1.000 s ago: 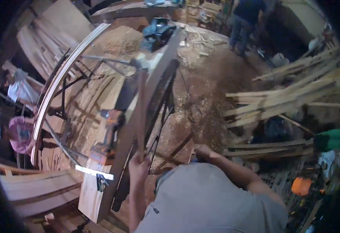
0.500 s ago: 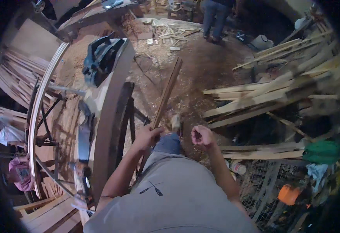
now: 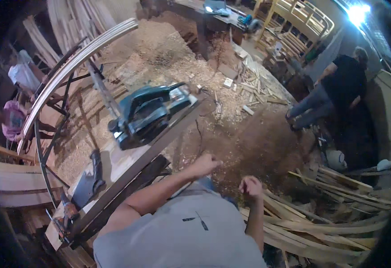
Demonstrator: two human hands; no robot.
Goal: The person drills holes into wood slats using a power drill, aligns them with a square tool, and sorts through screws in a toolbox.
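My left hand [image 3: 205, 164] is in front of my body, just right of the workbench. Its fingers are loosely curled, one sticking out to the right, and nothing shows in them. My right hand [image 3: 251, 186] hangs to its right with the fingers curled in and no object visible. Neither hand touches the wooden workbench [image 3: 118, 156] on my left. On its far end rests a dark teal power tool [image 3: 144, 111]. Nearer lies a handsaw [image 3: 82, 190] with a dark handle, and beside it a small orange-and-metal tool [image 3: 69, 211], its kind unclear.
Long pale boards [image 3: 311, 232] are piled at my right. Wood offcuts [image 3: 260, 85] and shavings cover the floor ahead. A person [image 3: 340, 85] in dark clothes stands at the far right. Bent light strips [image 3: 77, 62] on a stand rise at the left, with people behind them.
The view has swung to the right, and the bench now slants across the left side. The dark wooden strip that was in my left hand no longer shows. Both hands stay in front of me.
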